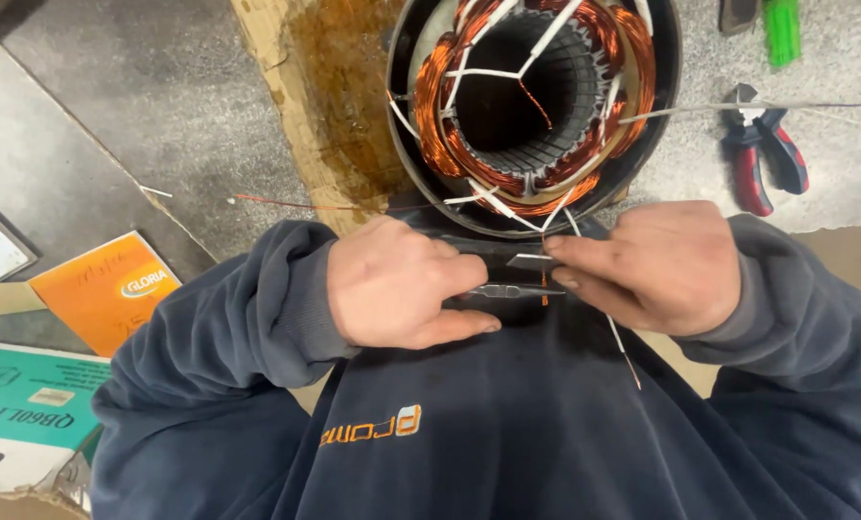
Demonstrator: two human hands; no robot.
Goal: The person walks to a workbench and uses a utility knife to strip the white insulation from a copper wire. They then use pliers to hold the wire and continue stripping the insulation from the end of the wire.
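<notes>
Copper wire lead (544,279), thin, pinched between both hands (401,282), round ribbed stator (536,96)

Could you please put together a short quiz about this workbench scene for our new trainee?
1. True or false: the round motor stator with copper-coloured windings sits just beyond both hands.
2. Which tool lies on the grey bench to the right of the stator? A) red-and-blue-handled pliers B) a hammer C) a tape measure
3. Fill in: the left hand and right hand meet over a thin ______ strand of wire.

Key: 1 true. 2 A. 3 copper-coloured, beside a small flat grey metal strip pinched at the right fingertips.
</notes>
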